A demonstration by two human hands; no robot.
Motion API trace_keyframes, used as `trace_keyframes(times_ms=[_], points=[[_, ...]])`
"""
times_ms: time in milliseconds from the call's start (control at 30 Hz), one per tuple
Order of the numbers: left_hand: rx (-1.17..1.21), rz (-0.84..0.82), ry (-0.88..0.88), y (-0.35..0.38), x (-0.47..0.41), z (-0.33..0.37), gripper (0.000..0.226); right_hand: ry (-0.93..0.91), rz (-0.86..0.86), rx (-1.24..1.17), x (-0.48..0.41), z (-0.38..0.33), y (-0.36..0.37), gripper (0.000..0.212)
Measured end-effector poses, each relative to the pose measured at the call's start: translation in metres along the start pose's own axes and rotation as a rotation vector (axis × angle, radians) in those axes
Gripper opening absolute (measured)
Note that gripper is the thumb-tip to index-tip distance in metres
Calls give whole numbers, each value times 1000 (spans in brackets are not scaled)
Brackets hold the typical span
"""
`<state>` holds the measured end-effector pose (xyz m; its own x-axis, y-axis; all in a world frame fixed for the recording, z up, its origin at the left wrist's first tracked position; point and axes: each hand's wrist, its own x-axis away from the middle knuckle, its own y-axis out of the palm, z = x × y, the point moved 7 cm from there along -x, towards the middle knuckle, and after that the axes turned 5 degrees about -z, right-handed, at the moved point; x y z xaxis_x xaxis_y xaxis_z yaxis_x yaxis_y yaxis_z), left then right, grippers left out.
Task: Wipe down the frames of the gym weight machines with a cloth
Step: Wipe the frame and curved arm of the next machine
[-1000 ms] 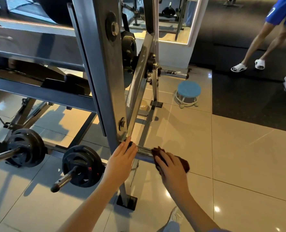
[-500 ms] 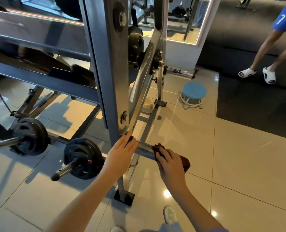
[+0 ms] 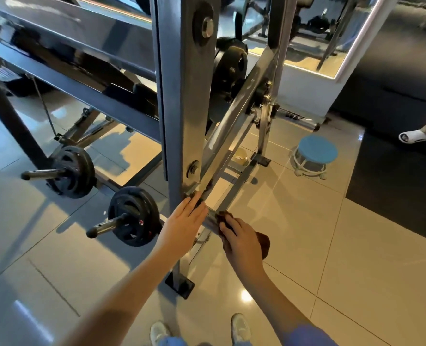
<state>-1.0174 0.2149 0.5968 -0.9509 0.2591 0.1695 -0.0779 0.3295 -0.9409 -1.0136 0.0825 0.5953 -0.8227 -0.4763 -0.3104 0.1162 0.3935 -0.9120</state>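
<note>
Wiping peg [image 3: 210, 219] with cloth [image 3: 264, 243]; my right hand [image 3: 242, 242] curls round cloth, wrapping it on peg for full contact; left hand [image 3: 184, 226] flat, uncurled, against upright [image 3: 187, 121], I judge for bracing.

Bright w/ glare on floor tiles [image 3: 244, 295], edges warped, top blurry.

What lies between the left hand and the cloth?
A short bare stretch of chrome bar, in the head view; the right hand holds the cloth.
</note>
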Motion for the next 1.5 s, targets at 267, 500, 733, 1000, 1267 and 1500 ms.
trace_keyframes(times_ms=[267, 500, 733, 1000, 1267, 1500], points=[[100, -86, -115, 9, 13, 15, 70, -88, -109, -16, 27, 19, -13, 43], [242, -74, -141, 7, 10, 14, 68, 154, -195, -124, -22, 14, 5, 28], [307, -76, -133, 12, 9, 13, 70, 146, -122, -33, 48, 51, -11, 29], [289, -60, -98, 12, 11, 14, 66, 211, -354, -105, -26, 17, 8, 30], [353, -123, -42, 19, 7, 0, 68, 218, -400, -142, -8, 27, 1, 38], [419, -165, 26, 16, 12, -7, 60, 129, -421, -156, -6, 15, 6, 48]])
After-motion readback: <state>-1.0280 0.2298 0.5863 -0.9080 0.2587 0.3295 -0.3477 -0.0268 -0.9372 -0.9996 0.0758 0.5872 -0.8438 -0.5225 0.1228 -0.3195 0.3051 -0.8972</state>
